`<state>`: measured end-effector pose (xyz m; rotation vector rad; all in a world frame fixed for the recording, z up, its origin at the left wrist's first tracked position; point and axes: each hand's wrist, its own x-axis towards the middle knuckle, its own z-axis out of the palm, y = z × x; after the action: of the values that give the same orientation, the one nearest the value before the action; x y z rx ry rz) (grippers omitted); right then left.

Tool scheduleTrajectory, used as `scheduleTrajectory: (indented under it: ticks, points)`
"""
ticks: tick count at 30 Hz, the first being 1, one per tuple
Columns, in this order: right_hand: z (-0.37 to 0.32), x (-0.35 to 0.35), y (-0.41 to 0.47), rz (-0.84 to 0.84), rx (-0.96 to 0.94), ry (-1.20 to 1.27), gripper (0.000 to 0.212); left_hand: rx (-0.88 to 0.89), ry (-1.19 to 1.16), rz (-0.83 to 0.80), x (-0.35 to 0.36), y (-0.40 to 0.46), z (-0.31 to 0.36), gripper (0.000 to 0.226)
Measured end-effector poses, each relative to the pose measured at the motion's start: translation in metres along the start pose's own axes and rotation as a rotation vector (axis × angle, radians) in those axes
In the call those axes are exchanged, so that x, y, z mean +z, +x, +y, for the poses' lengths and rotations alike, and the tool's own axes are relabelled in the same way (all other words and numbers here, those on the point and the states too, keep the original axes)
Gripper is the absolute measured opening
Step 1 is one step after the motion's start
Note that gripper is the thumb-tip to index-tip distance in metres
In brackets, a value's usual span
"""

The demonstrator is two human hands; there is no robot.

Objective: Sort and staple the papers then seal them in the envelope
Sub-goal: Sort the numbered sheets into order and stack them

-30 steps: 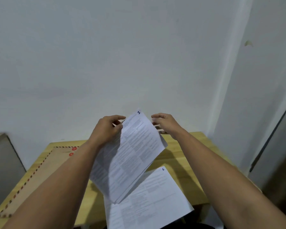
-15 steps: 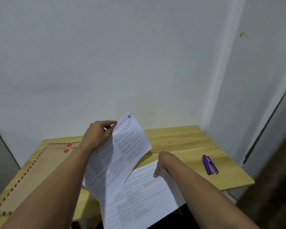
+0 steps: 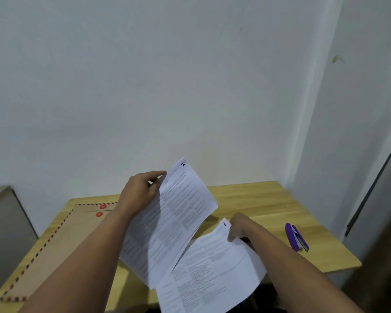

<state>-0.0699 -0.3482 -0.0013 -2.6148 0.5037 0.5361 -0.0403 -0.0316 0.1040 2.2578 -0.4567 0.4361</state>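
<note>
My left hand point(image 3: 140, 193) grips a stack of printed white pages point(image 3: 174, 220) by its upper left edge and holds it tilted above the table; the top page is marked 2. My right hand point(image 3: 239, 227) pinches the top right edge of a single page marked 6 point(image 3: 212, 269), lifting that edge off the wooden table point(image 3: 257, 199) while the page overhangs the front edge. A brown envelope point(image 3: 61, 240) with a red-and-blue striped border and two red round clasps lies flat at the left. A purple stapler point(image 3: 296, 237) lies at the right.
A white wall stands right behind the table, with a corner and a dark door edge at the right. A grey box or cabinet point(image 3: 2, 222) stands to the left of the table.
My right hand left the raised stack, dropped to the page marked 6 on the table and took hold of its edge. The view tilted, bringing the stapler into sight.
</note>
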Motion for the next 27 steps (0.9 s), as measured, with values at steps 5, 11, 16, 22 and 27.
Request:
scheduleTrajectory:
  ticks: [5,11,16,22,27]
  points:
    - [0.020,-0.066,0.011,0.447,-0.098,0.259,0.010,0.025,-0.034,0.004,0.001,0.004,0.007,0.027]
    - [-0.012,-0.155,-0.025,0.629,-0.341,0.454,0.019,0.064,-0.069,-0.056,0.004,0.009,0.026,0.027]
    - [-0.050,-0.174,-0.058,0.405,-0.519,0.642,0.016,0.112,-0.124,-0.054,0.009,0.016,0.044,0.027]
    - [-0.076,-0.165,-0.076,0.112,-0.592,0.699,0.015,0.117,-0.190,-0.018,0.009,0.020,0.054,0.028]
    - [-0.078,-0.160,-0.073,0.105,-0.656,0.743,0.014,0.093,-0.218,0.022,0.007,0.018,0.053,0.026]
